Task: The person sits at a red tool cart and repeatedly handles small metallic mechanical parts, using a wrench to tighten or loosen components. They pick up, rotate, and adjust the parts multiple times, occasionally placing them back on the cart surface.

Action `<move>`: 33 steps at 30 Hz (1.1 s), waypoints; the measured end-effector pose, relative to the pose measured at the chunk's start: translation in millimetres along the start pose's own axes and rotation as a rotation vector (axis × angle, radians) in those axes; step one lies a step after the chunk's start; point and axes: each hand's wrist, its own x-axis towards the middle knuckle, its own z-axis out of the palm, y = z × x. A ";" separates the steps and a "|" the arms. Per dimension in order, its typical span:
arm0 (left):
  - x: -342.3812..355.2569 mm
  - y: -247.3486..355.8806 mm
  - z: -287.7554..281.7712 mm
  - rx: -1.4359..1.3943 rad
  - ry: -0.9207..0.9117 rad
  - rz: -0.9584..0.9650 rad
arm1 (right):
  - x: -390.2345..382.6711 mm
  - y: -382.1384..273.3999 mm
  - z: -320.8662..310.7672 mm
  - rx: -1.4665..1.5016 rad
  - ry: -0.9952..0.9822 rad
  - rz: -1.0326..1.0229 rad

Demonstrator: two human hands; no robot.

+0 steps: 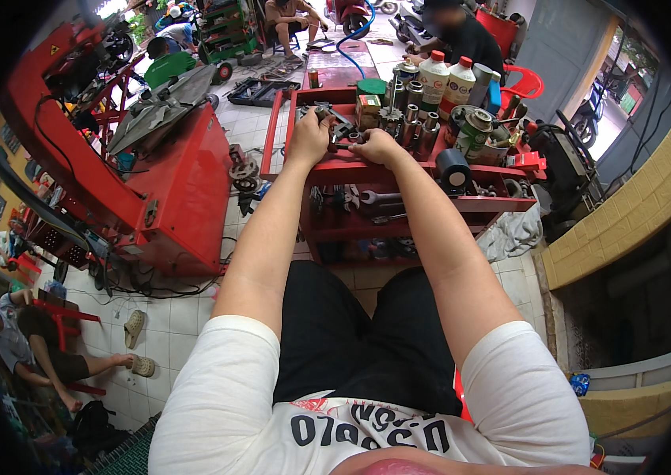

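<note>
Both of my arms reach forward over the top tray of a red tool cart (470, 204). My left hand (308, 139) is closed, with fingers curled round a small dark metal part (321, 114) whose kind I cannot make out. Just right of it, my right hand (377, 149) has thumb and fingers pinched together at the tray's near side. What it grips is too small and too covered to name. Around the hands stand a small box (368, 111), a toothed metal gear (390, 115) and several upright steel cylinders (428, 134).
White bottles with red caps (434, 81), a can (474, 133) and a black round container (453, 169) crowd the cart's right side. Wrenches (381, 197) lie on the shelf below. A red machine (181, 190) stands left. A person in black (468, 39) works beyond the cart.
</note>
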 end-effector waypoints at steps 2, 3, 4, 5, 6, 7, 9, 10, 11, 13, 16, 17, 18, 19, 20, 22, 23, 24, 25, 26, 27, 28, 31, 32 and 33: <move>-1.4 1.9 1.2 -0.001 -0.010 -0.003 | 6.3 -4.4 -2.5 -0.076 -0.025 0.115; -2.1 2.2 1.0 -0.003 -0.012 -0.001 | 7.1 -4.2 -1.6 -0.117 -0.017 0.091; -2.0 2.6 0.7 -0.006 -0.014 0.000 | 6.9 -3.5 0.1 -0.157 -0.009 0.066; -1.1 2.9 0.5 0.002 -0.007 0.010 | 6.7 -2.6 1.5 -0.198 -0.001 0.042; -1.4 2.4 0.4 0.009 0.001 0.018 | 5.8 -0.9 2.2 -0.160 0.003 -0.013; -1.5 2.0 0.5 0.016 0.008 0.026 | 4.4 1.7 1.7 -0.123 0.007 -0.067; -0.1 1.3 -0.2 0.002 0.005 0.001 | 1.8 3.9 2.0 -0.060 0.027 -0.112; 0.3 1.3 -0.1 -0.005 0.003 -0.011 | 0.3 3.9 2.4 -0.035 0.044 -0.104; -0.1 1.5 0.4 -0.028 -0.005 -0.015 | -0.4 3.5 2.6 -0.009 0.060 -0.095; -2.2 1.0 -3.2 -0.064 -0.016 -0.029 | -0.8 -10.3 -1.1 -0.037 -0.030 0.033; -0.8 3.2 2.1 0.026 -0.009 -0.018 | 5.1 -5.9 2.4 -0.140 -0.022 0.048; 1.8 5.8 5.9 0.017 -0.017 -0.007 | 9.2 4.1 2.4 -0.186 0.007 0.028; 1.4 4.3 4.5 0.019 -0.021 -0.006 | 8.8 3.5 3.1 -0.185 -0.013 -0.013; 1.0 3.2 3.4 0.021 -0.024 -0.004 | 8.0 3.6 2.5 -0.185 -0.033 -0.053; 0.4 2.2 2.3 0.012 -0.018 -0.005 | 7.1 3.6 1.8 -0.184 -0.051 -0.092; -1.1 2.4 -1.4 -0.007 -0.004 -0.008 | 1.1 -1.0 0.1 -0.106 -0.077 -0.112; -2.2 2.6 -2.8 0.001 -0.003 -0.010 | -1.6 -3.6 -0.7 -0.067 -0.091 -0.122; -2.7 3.4 -3.6 0.007 -0.002 -0.011 | -2.8 -6.7 -2.2 -0.087 -0.088 -0.075; -3.2 4.2 -4.7 0.015 -0.001 -0.012 | -3.4 -10.8 -2.2 -0.108 -0.087 -0.028; -4.2 4.3 -5.7 0.023 -0.006 -0.015 | -4.1 -14.9 -1.5 -0.127 -0.087 0.017; -3.3 4.8 -4.7 0.028 -0.011 -0.013 | -1.5 -13.1 -1.2 -0.132 -0.059 0.021; -2.4 5.0 -4.0 0.034 -0.016 -0.012 | 0.8 -11.5 0.5 -0.136 -0.031 0.025; 1.0 9.7 5.4 0.017 -0.010 0.022 | 12.0 10.6 1.5 -0.177 0.003 -0.013; 3.3 12.6 10.6 -0.013 -0.008 0.024 | 15.4 22.1 -2.1 -0.197 0.009 -0.031; 1.6 5.0 5.7 -0.017 0.003 0.011 | 12.1 13.5 1.7 -0.143 0.000 -0.054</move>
